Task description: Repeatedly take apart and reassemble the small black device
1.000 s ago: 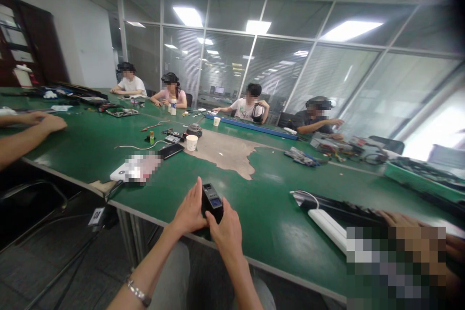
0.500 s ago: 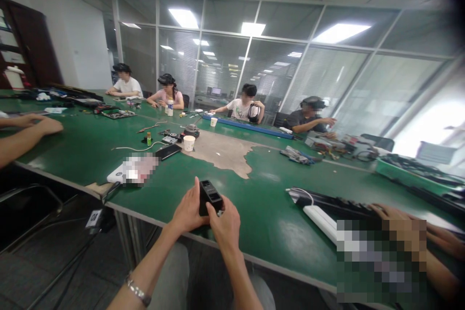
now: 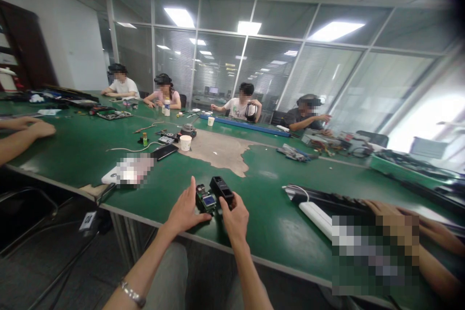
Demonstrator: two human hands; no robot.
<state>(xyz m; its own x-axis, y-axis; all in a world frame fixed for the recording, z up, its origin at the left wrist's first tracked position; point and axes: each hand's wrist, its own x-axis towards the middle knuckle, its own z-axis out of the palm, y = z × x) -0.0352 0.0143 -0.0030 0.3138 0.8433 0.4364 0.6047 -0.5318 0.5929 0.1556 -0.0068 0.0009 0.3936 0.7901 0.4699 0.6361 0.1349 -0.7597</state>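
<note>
My left hand [image 3: 183,210] grips a green circuit board [image 3: 209,201] that carries a small bluish screen, with the thumb along its near edge. In my right hand [image 3: 237,217] is a black plastic casing [image 3: 221,188] with rectangular openings in its face. Board and casing are close side by side, tilted, over the front edge of the green table [image 3: 261,218]. My fingers hide the lower parts of both pieces.
A black phone [image 3: 165,152], a paper cup [image 3: 185,143] and a partly blurred white device [image 3: 111,174] stand ahead on the left. A white power strip [image 3: 316,220] lies right, near a neighbour's hands [image 3: 395,218]. Several people sit across the table.
The circuit board has come out of the black casing. My right hand has shifted slightly right with the casing, while the board stays in my left hand.
</note>
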